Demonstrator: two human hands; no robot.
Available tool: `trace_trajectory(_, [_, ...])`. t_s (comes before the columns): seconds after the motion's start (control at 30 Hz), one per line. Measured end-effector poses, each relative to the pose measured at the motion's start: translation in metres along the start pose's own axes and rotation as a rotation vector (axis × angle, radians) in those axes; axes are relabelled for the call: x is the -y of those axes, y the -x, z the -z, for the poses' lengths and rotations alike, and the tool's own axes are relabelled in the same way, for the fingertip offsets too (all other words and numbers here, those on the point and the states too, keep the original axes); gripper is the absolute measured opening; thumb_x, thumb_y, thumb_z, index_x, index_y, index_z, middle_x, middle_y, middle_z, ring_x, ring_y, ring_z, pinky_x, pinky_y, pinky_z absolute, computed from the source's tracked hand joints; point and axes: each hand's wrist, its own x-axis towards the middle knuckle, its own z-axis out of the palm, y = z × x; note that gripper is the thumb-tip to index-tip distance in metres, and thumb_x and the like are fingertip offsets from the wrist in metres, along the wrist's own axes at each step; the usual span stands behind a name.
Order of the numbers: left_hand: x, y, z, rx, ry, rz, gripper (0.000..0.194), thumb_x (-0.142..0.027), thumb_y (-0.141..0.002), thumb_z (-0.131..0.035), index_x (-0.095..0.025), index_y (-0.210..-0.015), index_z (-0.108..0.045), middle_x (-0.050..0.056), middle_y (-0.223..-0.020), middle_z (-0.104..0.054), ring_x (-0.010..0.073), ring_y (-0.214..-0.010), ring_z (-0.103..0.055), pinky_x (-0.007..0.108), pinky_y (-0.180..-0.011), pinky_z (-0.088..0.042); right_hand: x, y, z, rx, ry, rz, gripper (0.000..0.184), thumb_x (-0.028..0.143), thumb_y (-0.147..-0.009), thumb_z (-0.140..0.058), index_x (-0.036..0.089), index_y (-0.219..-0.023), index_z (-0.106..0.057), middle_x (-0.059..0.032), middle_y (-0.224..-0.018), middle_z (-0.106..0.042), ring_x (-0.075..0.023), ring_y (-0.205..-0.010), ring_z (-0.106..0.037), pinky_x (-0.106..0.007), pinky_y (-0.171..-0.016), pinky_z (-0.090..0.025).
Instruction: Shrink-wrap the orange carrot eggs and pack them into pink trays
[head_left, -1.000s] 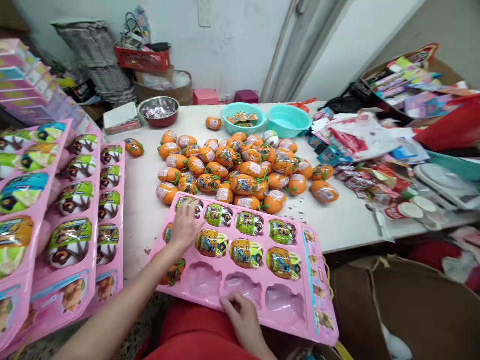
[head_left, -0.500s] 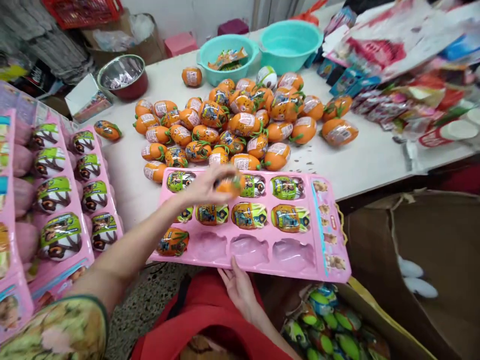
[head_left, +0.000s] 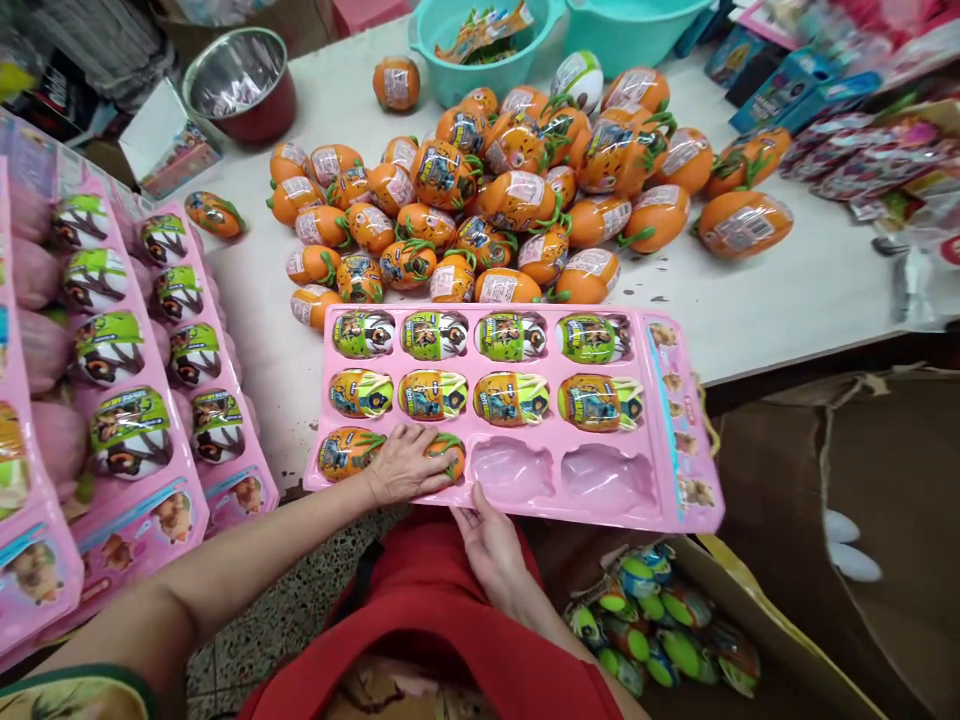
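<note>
My left hand [head_left: 411, 464] lies over an orange carrot-shaped surprise egg [head_left: 451, 455], fingers bent around it, in the front row of a pink blister tray [head_left: 480, 512]. Beside it to the left sits another orange carrot egg [head_left: 346, 452] in its hollow. My right hand [head_left: 489, 535] holds the tray's near edge, thumb on top and fingers underneath. White-and-green eggs [head_left: 510, 336] fill the back row, and orange eggs with pale green tops [head_left: 511, 399] fill the middle row. Two front hollows [head_left: 514, 468] on the right are bare.
Several loose carrot eggs [head_left: 521, 200] are heaped behind the tray. Filled pink trays [head_left: 180, 510] stand at left. A metal bowl [head_left: 244, 85] and turquoise basin [head_left: 480, 75] sit farther back. Below right, a box [head_left: 757, 600] holds green-and-blue packs [head_left: 660, 620].
My left hand has brought the carrot egg down from above the tray into the second front hollow. My right hand still holds the near edge. The view has tilted downward.
</note>
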Motion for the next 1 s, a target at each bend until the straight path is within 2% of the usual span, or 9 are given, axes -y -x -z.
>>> trace_trajectory(0.17, [-0.025,0.005,-0.008,0.003,-0.065,0.070,0.039,-0.047,-0.095,-0.048,-0.034,-0.129,-0.061,0.017,-0.124,-0.059,0.0321,-0.107,-0.053,0.044,-0.083,-0.039,-0.002,-0.001,0.001,0.008,0.021,0.011,0.029,0.024,-0.060,-0.088,0.020,-0.081,-0.069,0.0008,-0.083,-0.073,-0.0167,-0.089,-0.067,-0.031,-0.086,-0.060])
trace_trajectory(0.3, [-0.025,0.005,-0.004,0.060,0.034,0.102,0.042,-0.050,-0.094,-0.051,-0.033,-0.131,-0.060,0.018,-0.130,-0.057,0.0352,-0.114,-0.053,0.048,-0.089,-0.042,-0.001,0.000,0.003,0.053,0.029,0.033,0.033,0.026,-0.055,-0.089,0.020,-0.082,-0.070,-0.0007,-0.087,-0.074,-0.0178,-0.092,-0.067,-0.032,-0.089,-0.059])
trace_trajectory(0.43, [-0.024,0.025,0.016,-0.003,0.205,0.307,0.062,-0.050,-0.094,-0.054,-0.024,-0.148,-0.040,0.017,-0.138,-0.054,0.0300,-0.128,-0.050,0.047,-0.105,-0.040,0.004,0.001,0.005,0.172,0.066,-0.051,0.039,0.036,-0.059,-0.089,0.022,-0.089,-0.070,-0.0021,-0.101,-0.074,-0.0213,-0.103,-0.067,-0.039,-0.092,-0.057])
trace_trajectory(0.53, [-0.033,0.051,0.015,0.016,0.146,0.299,0.087,-0.056,-0.088,-0.061,-0.015,-0.155,-0.024,0.023,-0.151,-0.043,0.0335,-0.143,-0.037,0.053,-0.115,-0.029,0.002,0.002,-0.004,0.217,0.076,-0.124,0.044,0.036,-0.061,-0.088,0.025,-0.100,-0.070,-0.0029,-0.118,-0.071,-0.0243,-0.117,-0.062,-0.042,-0.094,-0.056])
trace_trajectory(0.57, [-0.037,0.058,0.010,0.038,0.081,0.263,0.089,-0.056,-0.086,-0.064,-0.015,-0.155,-0.025,0.024,-0.154,-0.039,0.0364,-0.145,-0.033,0.056,-0.116,-0.027,0.000,0.002,-0.009,0.192,0.069,-0.131,0.046,0.033,-0.059,-0.088,0.025,-0.101,-0.070,-0.0031,-0.122,-0.069,-0.0246,-0.120,-0.061,-0.040,-0.094,-0.056])
trace_trajectory(0.63, [-0.041,0.067,-0.007,0.016,-0.069,0.220,0.073,-0.040,-0.089,-0.065,-0.018,-0.151,-0.035,0.025,-0.153,-0.041,0.0381,-0.145,-0.034,0.054,-0.112,-0.033,-0.005,0.001,-0.018,0.105,0.058,-0.123,0.048,0.029,-0.055,-0.089,0.023,-0.099,-0.071,-0.0038,-0.126,-0.068,-0.0250,-0.123,-0.058,-0.037,-0.093,-0.057])
trace_trajectory(0.7, [-0.041,0.069,-0.024,-0.072,-0.177,0.218,0.053,-0.019,-0.093,-0.054,-0.020,-0.146,-0.046,0.023,-0.147,-0.050,0.0351,-0.142,-0.041,0.046,-0.104,-0.042,-0.007,0.000,-0.025,0.044,0.074,-0.106,0.050,0.029,-0.053,-0.090,0.022,-0.098,-0.071,-0.0048,-0.128,-0.067,-0.0260,-0.124,-0.058,-0.036,-0.090,-0.058])
trace_trajectory(0.77, [-0.037,0.067,-0.034,-0.106,-0.203,0.225,0.051,-0.012,-0.093,-0.046,-0.024,-0.143,-0.051,0.020,-0.145,-0.054,0.0324,-0.141,-0.043,0.041,-0.098,-0.046,-0.006,-0.002,-0.026,0.030,0.100,-0.086,0.052,0.029,-0.052,-0.090,0.021,-0.100,-0.070,-0.0059,-0.127,-0.067,-0.0268,-0.122,-0.059,-0.035,-0.087,-0.058])
trace_trajectory(1.0, [-0.034,0.063,-0.016,-0.152,-0.245,0.199,0.057,-0.011,-0.086,-0.040,-0.036,-0.132,-0.064,0.010,-0.129,-0.069,0.0298,-0.117,-0.065,0.042,-0.080,-0.054,-0.001,-0.004,-0.008,0.099,0.207,-0.061,0.052,0.035,-0.055,-0.089,0.024,-0.103,-0.070,-0.0039,-0.118,-0.072,-0.0258,-0.118,-0.060,-0.036,-0.090,-0.056])
